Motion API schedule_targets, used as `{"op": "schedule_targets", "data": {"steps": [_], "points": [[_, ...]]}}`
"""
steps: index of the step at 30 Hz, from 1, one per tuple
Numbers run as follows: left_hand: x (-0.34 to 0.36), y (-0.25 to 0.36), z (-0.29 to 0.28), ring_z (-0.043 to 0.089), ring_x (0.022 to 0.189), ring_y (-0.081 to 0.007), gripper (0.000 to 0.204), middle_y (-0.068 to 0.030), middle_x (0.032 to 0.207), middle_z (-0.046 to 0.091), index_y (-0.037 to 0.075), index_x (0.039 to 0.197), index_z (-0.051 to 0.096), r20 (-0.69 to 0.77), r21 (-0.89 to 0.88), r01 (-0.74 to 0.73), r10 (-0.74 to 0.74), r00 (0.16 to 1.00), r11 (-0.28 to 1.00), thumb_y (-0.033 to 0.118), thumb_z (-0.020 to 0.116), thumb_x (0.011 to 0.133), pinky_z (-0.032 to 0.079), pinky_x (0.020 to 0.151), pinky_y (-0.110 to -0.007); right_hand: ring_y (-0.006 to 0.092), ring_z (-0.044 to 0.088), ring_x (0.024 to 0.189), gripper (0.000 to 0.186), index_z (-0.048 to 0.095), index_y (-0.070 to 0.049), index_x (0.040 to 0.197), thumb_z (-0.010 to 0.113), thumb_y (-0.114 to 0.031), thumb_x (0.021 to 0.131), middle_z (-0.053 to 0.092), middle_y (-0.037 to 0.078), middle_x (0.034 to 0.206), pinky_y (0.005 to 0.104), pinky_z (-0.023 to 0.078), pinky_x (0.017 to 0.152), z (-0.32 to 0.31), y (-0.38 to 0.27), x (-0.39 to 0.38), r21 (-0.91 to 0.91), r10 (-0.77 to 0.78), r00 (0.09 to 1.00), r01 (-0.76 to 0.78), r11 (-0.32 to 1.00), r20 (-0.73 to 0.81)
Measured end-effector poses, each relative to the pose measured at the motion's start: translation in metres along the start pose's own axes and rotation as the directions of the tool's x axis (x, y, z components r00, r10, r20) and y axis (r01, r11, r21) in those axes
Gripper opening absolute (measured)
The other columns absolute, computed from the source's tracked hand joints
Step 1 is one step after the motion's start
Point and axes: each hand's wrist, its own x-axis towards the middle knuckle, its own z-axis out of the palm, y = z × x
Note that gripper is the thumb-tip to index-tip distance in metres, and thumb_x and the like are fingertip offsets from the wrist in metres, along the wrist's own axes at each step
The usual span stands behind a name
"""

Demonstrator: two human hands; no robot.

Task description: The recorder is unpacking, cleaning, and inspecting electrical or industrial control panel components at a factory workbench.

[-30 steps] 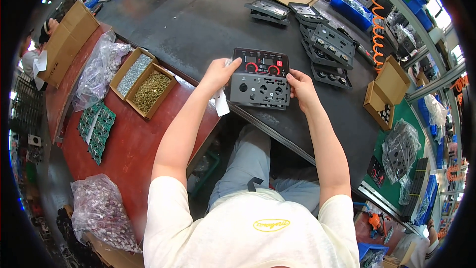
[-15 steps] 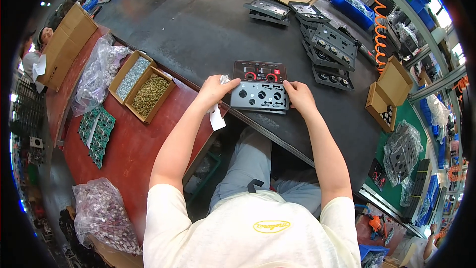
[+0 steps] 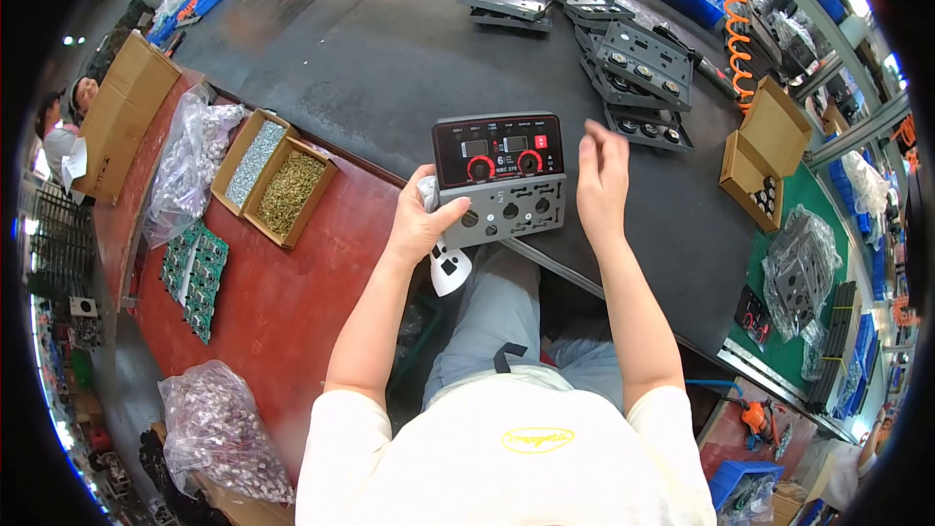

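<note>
1. Centrally, the panel sits at the near edge of the dark table, its black display half with red knobs away from the person and its grey half with round holes toward them. Its long axis runs left to right, face up.
2. The left hand grasps the panel's lower left corner, thumb on the grey face, fingers curled under the edge.
3. The right hand is just right of the panel, fingers released and spread, touching or nearly touching its right edge; which, I cannot tell.
4. A white tag hangs just below the panel, under the left hand.
5. Beyond and right of the panel lie more grey panels in a loose stack, well apart.
6. Left of the panel, on the red table, stand two open boxes of screws; further left lie green boards and clear bags of parts.
7. Right of the panel stands an open carton.
</note>
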Motion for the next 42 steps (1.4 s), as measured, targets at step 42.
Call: {"op": "schedule_targets", "data": {"steps": [42], "points": [[0.142,0.06,-0.088,0.055,0.064,-0.0126,0.037,-0.0028,0.077,0.062,0.004,0.086,0.066,-0.217,0.752,0.358,-0.305,0.927,0.554,0.039,0.072,0.074,0.043,0.057,-0.028,0.0315,0.045,0.112,0.029,0.052,-0.001,0.112,0.054,-0.002,0.083,0.047,0.014,0.118,0.0381,0.039,0.094,-0.133,0.061,-0.075,-0.554,0.025,0.998,-0.057,0.831,-0.065]]}}
